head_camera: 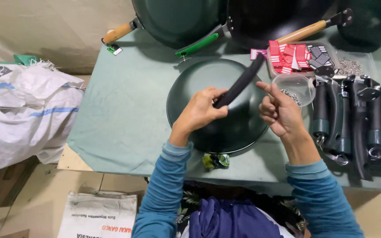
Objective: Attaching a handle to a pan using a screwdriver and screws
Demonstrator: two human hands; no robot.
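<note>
A dark round pan (pixel 199 79) lies on the grey-green table (pixel 124 110) in front of me. My left hand (pixel 201 110) is closed around the near end of a long black handle (pixel 243 80) that slants up and right over the pan. My right hand (pixel 279 112) hovers just right of the handle, index finger stretched toward it, other fingers curled; whether it holds something small I cannot tell. A clear plastic cup (pixel 297 87) with small metal parts stands beside that hand.
Several dark handles (pixel 353 119) lie in a row at the right. A tray of red and striped tags (pixel 294 55) and a tray of small metal parts (pixel 351 66) sit behind. More pans with wooden handles (pixel 177 17) fill the far edge. White sacks (pixel 18 110) lie left of the table.
</note>
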